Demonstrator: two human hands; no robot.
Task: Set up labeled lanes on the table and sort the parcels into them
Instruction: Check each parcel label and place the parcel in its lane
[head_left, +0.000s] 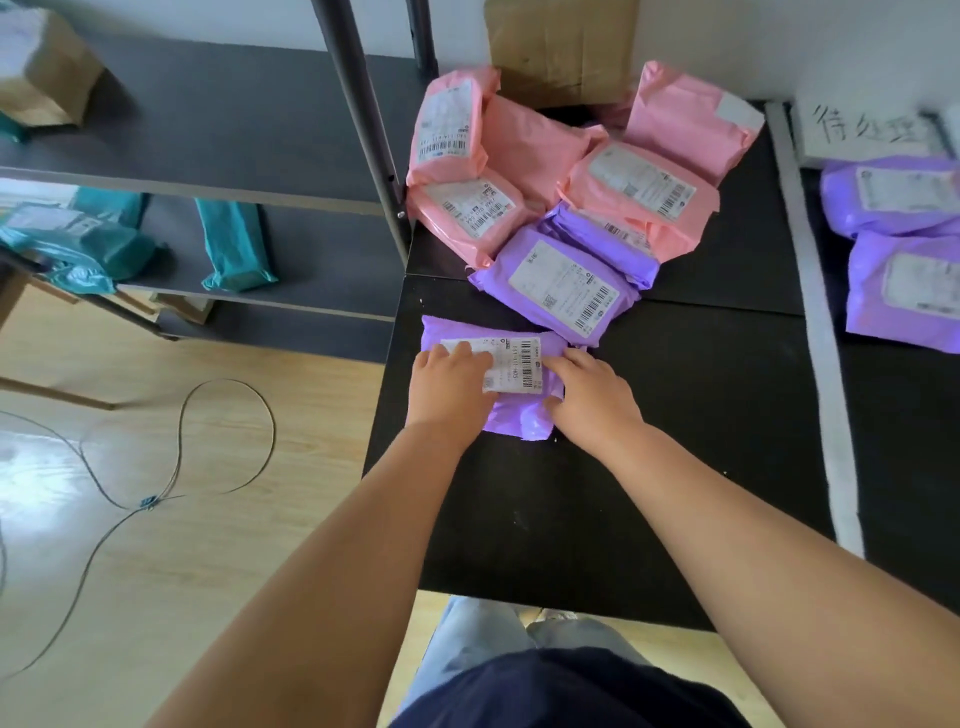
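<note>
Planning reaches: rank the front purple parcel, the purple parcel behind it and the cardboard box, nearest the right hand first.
1. Front purple parcel, touching the right hand.
2. Second purple parcel, just beyond.
3. Cardboard box, far back.

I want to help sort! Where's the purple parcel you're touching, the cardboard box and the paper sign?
purple parcel (519, 418): head view, lower flap.
cardboard box (561, 47): head view, front face.
paper sign (862, 130): head view, written middle.

Left grip (449, 384), right grip (589, 392) hold purple parcel (519, 421) on black table (571, 519).
</note>
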